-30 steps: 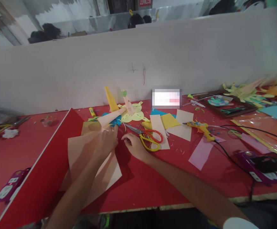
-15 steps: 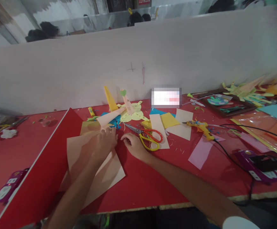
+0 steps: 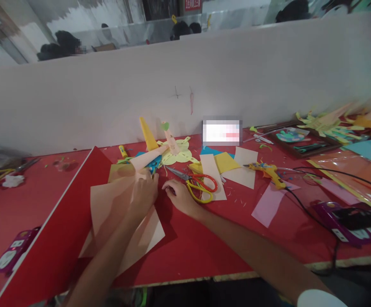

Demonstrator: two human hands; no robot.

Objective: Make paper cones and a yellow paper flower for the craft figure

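My left hand [image 3: 145, 191] is bent over the top edge of a large peach paper sheet [image 3: 110, 204] and grips it there, with the fingertips partly hidden. The sheet is creased and bowed beneath my wrist and forearm. My right hand [image 3: 179, 197] rests on the red table just to the right, fingers curled in with nothing visible in them. Close beside it lie scissors [image 3: 201, 183] with red and yellow handles, blades pointing left. A rolled peach paper cone [image 3: 148, 157] lies over blue paper scraps [image 3: 155, 164] beyond my left hand.
Behind stand a yellow cone [image 3: 147, 134] and a peach cone on a pale green flower base [image 3: 183, 155]. A red board [image 3: 60, 217] leans at left. To the right are a yellow glue gun [image 3: 271, 172], its cord, pink paper [image 3: 270, 204] and a purple box [image 3: 335, 217].
My left hand has shifted slightly, its fingers bending further down. The peach sheet's right corner has moved a little left. My right hand stays in place.
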